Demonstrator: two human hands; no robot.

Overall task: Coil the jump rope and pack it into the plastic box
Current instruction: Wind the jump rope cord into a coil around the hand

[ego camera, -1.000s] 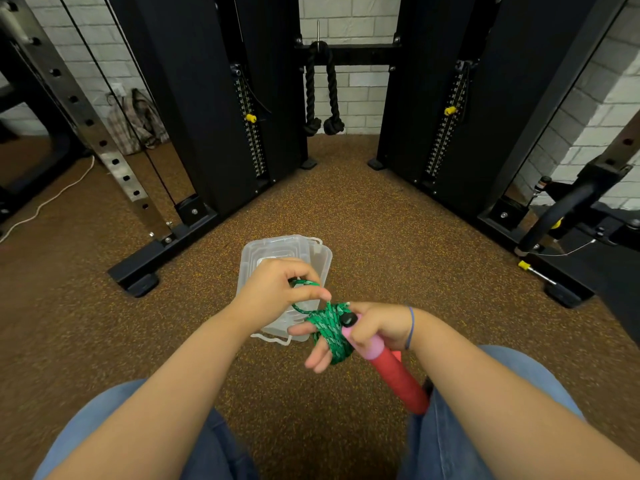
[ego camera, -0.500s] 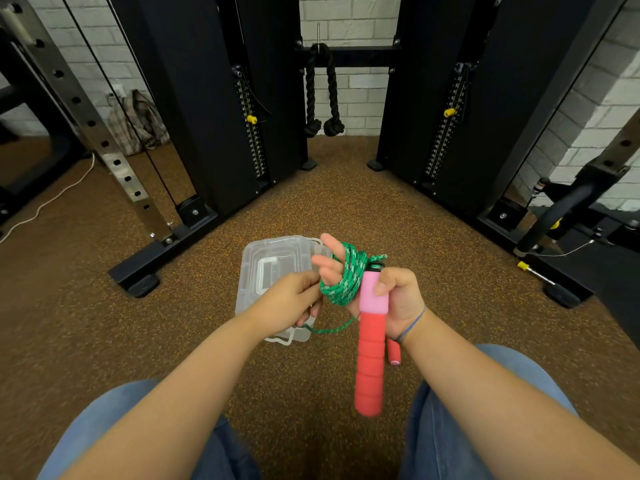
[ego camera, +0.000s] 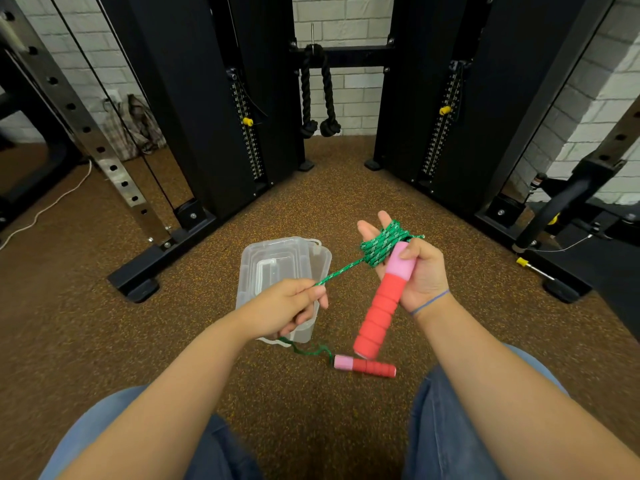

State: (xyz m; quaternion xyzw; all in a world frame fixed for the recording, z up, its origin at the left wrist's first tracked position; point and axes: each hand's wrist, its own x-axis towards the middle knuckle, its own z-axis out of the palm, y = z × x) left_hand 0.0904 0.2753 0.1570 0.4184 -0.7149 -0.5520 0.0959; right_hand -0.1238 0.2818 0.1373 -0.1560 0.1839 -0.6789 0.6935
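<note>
The green jump rope (ego camera: 379, 245) is wound in several loops around the fingers of my right hand (ego camera: 412, 268). That hand's thumb pins one red and pink handle (ego camera: 382, 303) against the palm, handle hanging down. My left hand (ego camera: 294, 304) pinches a taut stretch of the rope, to the lower left of the coil. Slack rope trails from it to the second handle (ego camera: 365, 366), which lies on the floor between my knees. The clear plastic box (ego camera: 277, 268) sits on the floor behind my left hand, lid on.
Brown speckled rubber floor (ego camera: 311, 202) all around. Black cable machine columns (ego camera: 207, 98) stand behind the box on both sides, with a base foot (ego camera: 138, 285) at left. A black rope attachment (ego camera: 318, 95) hangs in the middle. Black equipment (ego camera: 571, 202) at right.
My left hand pulled the rope out down-left, so it runs taut from the coil. My right hand moved up and right. The second handle now lies in view on the floor.
</note>
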